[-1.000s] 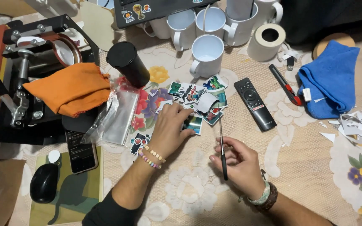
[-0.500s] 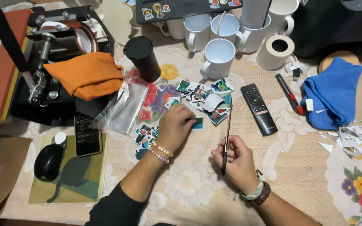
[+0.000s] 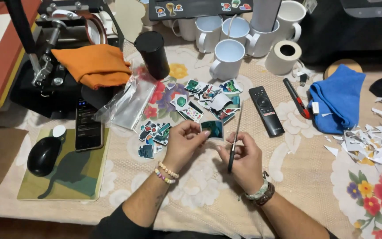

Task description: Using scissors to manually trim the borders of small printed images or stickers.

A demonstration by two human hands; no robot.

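My left hand (image 3: 183, 142) pinches a small printed sticker (image 3: 212, 129) with a white border, lifted just above the table. My right hand (image 3: 243, 158) grips a pair of scissors (image 3: 234, 142), blades pointing away from me, right beside the sticker's right edge. Just beyond both hands lies a heap of cut stickers (image 3: 206, 98), and a smaller cluster of stickers (image 3: 153, 135) rests left of my left hand.
A black remote (image 3: 266, 110), a red utility knife (image 3: 296, 98) and a blue cloth (image 3: 338, 98) lie to the right, paper scraps (image 3: 372, 144) further right. White mugs (image 3: 227, 59), a black mug (image 3: 153, 54), tape roll (image 3: 284, 57) behind. Phone (image 3: 88, 126), mouse (image 3: 43, 156), heat press (image 3: 54, 53) with orange cloth (image 3: 93, 65) left.
My left hand picked one sticker off the heap and brought it toward me beside the scissors. The camera view shifted slightly.
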